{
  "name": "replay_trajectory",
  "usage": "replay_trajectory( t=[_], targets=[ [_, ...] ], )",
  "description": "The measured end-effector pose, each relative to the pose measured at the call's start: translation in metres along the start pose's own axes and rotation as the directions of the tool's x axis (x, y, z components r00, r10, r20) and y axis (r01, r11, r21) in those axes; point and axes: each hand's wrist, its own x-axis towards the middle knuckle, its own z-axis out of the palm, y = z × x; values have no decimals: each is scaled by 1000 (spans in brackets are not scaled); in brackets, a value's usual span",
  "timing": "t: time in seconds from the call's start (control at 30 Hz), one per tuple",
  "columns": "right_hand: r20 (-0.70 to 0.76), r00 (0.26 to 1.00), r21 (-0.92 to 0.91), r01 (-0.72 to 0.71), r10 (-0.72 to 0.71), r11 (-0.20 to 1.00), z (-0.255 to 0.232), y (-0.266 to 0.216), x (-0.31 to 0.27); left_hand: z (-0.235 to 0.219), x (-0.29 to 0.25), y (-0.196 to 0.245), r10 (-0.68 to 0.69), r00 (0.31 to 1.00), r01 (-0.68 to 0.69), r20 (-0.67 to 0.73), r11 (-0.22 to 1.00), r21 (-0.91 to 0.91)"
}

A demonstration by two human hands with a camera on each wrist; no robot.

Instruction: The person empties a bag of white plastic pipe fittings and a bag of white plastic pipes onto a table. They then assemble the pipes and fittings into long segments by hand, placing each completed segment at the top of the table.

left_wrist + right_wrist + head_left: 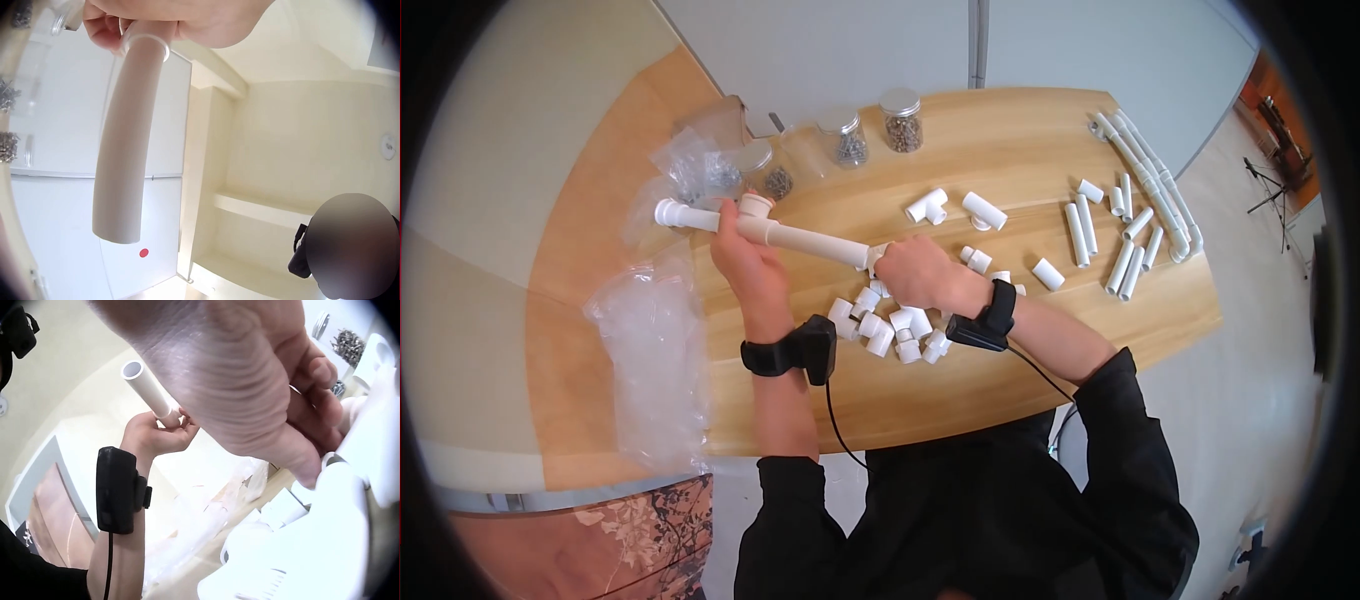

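My left hand [745,255] grips a white plastic pipe [825,245] near a tee fitting [754,207]. A flared white end piece [670,213] sits at the pipe's far left. From the left wrist view, the bare length of pipe [125,150] extends out of a collar by the fingers. My right hand [920,272] is low over a heap of white pipe fittings [878,333], beside the pipe's free end. Its thumb and curled fingers pinch the edge of a white pipe fitting [337,464], mostly hidden by the hand and neighbouring pieces.
Two tee fittings [984,211] lie beyond the heap. Short pipes [1082,230] are scattered to the right, near a long joined pipe frame [1150,185]. Jars of screws [902,122] stand along the back; clear plastic bags [650,350] cover the left side.
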Motion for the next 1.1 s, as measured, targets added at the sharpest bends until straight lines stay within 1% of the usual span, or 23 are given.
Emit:
replay_trajectory(
  t=[0.13,0.17,0.23,0.27,0.33,0.37,0.47,0.5,0.53,0.57,0.6,0.63,0.67,0.7,0.73,0.77,0.87,0.9,0.93,1.0,1.03,1.07,1.1],
  targets=[
    [30,999,-6,11,-11,1000,0,-1,3,-3,3,-5,0,1000,0,28,1000,6],
    [22,1000,-1,17,-17,1000,-1,-1,5,-2,3,-6,8,1000,-8,29,1000,14],
    [60,998,-8,4,-3,1000,-1,-1,5,0,0,-8,56,998,-56,6,997,47],
    [61,998,2,6,-6,1000,-1,1,2,-1,-1,-8,54,999,-54,5,997,56],
    [-12,1000,150,-26,28,988,-8,9,-5,2,-4,-8,35,999,-35,-3,999,32],
    [-13,1000,149,-25,27,989,-13,14,-8,2,-3,-9,37,999,-37,-2,999,32],
    [-56,995,159,-79,89,984,-25,26,-23,-3,1,-17,43,999,-43,2,998,41],
    [-114,987,391,-59,112,918,-30,32,-30,-8,4,-23,17,1000,-17,3,999,27],
    [-169,976,595,-11,139,803,-34,39,-34,-9,8,-24,0,1000,0,3,1000,10],
    [-189,974,585,11,123,811,-31,49,-36,-7,8,-22,26,1000,-26,6,1000,5],
    [-204,970,816,93,134,571,-22,62,-35,-5,4,-22,15,1000,-15,-10,1000,8],
    [-207,968,951,164,145,263,-19,69,-33,-2,0,-24,-1,1000,1,-27,1000,11],
    [-221,966,945,179,133,272,-22,71,-32,0,-2,-26,18,1000,-18,-24,1000,5],
    [-226,956,974,228,189,12,-24,71,-31,1,-2,-29,23,999,-23,-40,1000,-1],
    [-212,947,930,272,242,-247,-28,71,-32,7,-4,-30,26,998,-27,-55,1000,-9],
    [-189,938,895,286,290,-342,-30,66,-31,14,-6,-32,34,998,-35,-51,999,-15],
    [-202,934,882,305,296,-360,-32,50,-29,37,-19,-35,28,995,-34,-92,997,-62],
    [-234,933,922,302,273,-242,-30,49,-27,46,-24,-34,3,996,-11,-90,996,-91],
    [-231,933,923,300,276,-240,-29,46,-26,51,-27,-33,-24,996,14,-88,993,-119],
    [-404,894,914,404,193,37,-25,41,-26,53,-28,-37,-59,996,50,-64,990,-135],
    [-417,894,909,409,163,77,-27,38,-29,55,-29,-40,-91,995,84,-40,985,-148],
    [-412,895,911,404,172,83,-32,37,-32,55,-29,-41,-101,994,95,-36,984,-153],
    [-366,922,930,358,126,88,-39,35,-37,55,-28,-42,-116,993,110,-37,984,-141]
  ],
)
